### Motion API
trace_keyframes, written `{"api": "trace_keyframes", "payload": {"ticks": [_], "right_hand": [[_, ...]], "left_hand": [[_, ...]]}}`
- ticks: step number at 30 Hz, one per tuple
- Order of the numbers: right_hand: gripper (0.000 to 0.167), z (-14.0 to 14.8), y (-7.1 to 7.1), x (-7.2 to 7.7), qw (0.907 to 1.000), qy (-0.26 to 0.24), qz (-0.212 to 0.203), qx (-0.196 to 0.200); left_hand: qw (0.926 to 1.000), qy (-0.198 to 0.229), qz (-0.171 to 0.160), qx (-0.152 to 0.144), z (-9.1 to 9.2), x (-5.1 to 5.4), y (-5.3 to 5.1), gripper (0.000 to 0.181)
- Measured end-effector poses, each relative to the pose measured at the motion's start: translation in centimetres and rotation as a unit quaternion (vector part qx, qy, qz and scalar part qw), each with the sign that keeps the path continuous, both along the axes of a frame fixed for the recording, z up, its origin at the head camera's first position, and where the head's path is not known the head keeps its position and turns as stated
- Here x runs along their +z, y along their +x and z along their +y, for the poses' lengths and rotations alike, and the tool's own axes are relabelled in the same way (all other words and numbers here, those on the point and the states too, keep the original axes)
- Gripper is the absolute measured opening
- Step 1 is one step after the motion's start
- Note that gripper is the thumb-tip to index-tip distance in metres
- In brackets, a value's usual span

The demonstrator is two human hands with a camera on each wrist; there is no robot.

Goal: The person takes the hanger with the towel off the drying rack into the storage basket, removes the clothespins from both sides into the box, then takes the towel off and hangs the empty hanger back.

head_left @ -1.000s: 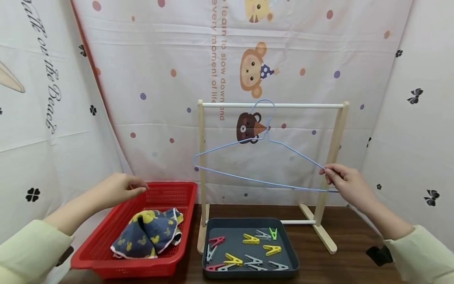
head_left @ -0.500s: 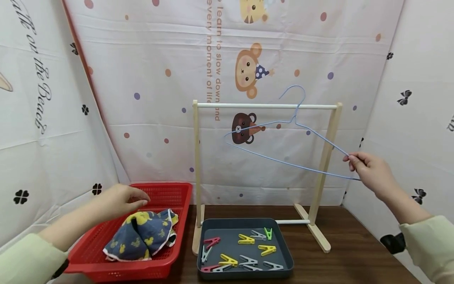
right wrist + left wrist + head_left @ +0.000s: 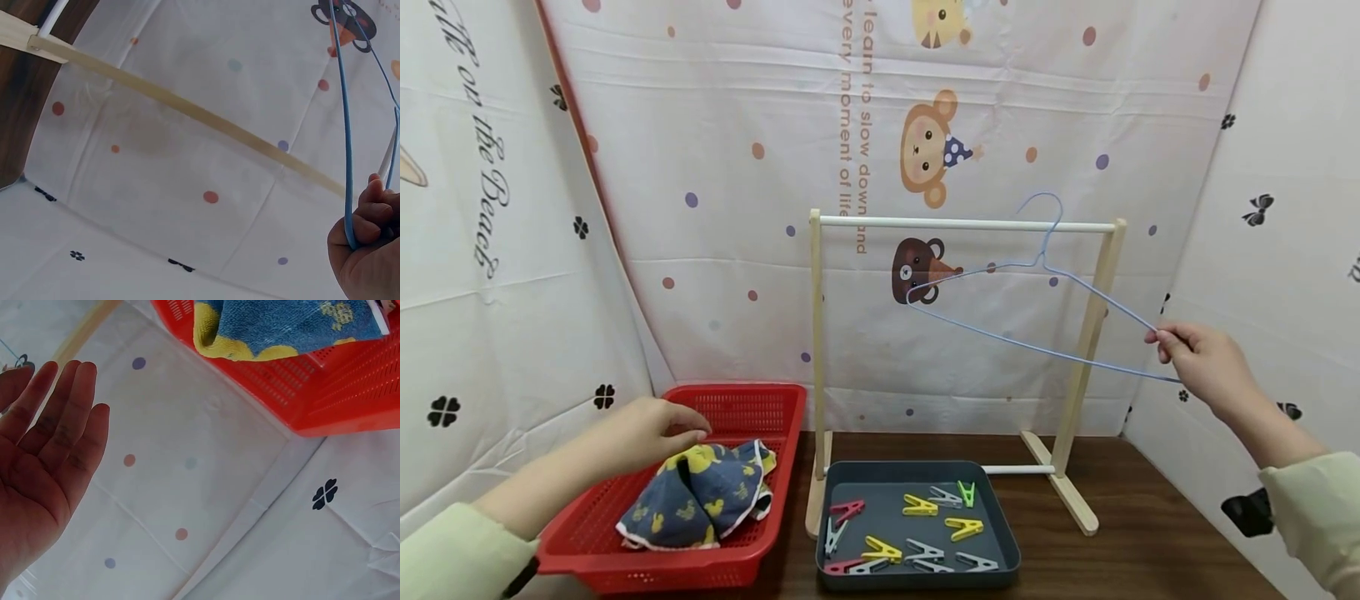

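My right hand grips the right end of a thin blue wire clothes hanger, also seen in the right wrist view with the fingers curled round the wire. The hanger's hook rises near the white top bar of a small wooden rack; whether they touch I cannot tell. Over the red basket hovers my left hand, holding nothing, its fingers loosely extended in the left wrist view. Below it, a crumpled blue cloth with yellow figures and white edging lies in the basket.
A dark grey tray in front of the rack holds several clothespins in yellow, grey, pink and green. The brown tabletop extends to the right of the rack. Printed white curtains stand behind and at both sides.
My right hand has carried the hanger to the right, raising it and then lowering the hook slightly. My left hand has sunk a little over the basket. The camera's view has shifted slightly.
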State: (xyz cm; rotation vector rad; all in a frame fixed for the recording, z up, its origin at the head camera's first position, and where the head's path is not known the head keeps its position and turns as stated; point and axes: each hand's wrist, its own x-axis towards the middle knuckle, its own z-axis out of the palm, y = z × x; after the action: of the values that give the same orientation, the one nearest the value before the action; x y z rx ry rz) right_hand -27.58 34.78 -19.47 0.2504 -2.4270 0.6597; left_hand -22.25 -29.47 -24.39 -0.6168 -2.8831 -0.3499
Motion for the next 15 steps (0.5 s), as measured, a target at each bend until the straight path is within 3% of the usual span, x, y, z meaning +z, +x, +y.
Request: {"api": "trace_keyframes", "payload": {"ticks": [9,15], "right_hand": [[0.033,0.7,-0.1,-0.7,0.9999,0.010,0.002,-0.010],[0.034,1.5,-0.2,-1.5,0.9997,0.017,0.009,-0.014]], "left_hand": [[1.0000,0.003,0.003,-0.004,-0.5,-0.6,-0.2,0.016],[0.9998,0.013,0.009,0.008,-0.7,-0.7,-0.3,0.015]]}}
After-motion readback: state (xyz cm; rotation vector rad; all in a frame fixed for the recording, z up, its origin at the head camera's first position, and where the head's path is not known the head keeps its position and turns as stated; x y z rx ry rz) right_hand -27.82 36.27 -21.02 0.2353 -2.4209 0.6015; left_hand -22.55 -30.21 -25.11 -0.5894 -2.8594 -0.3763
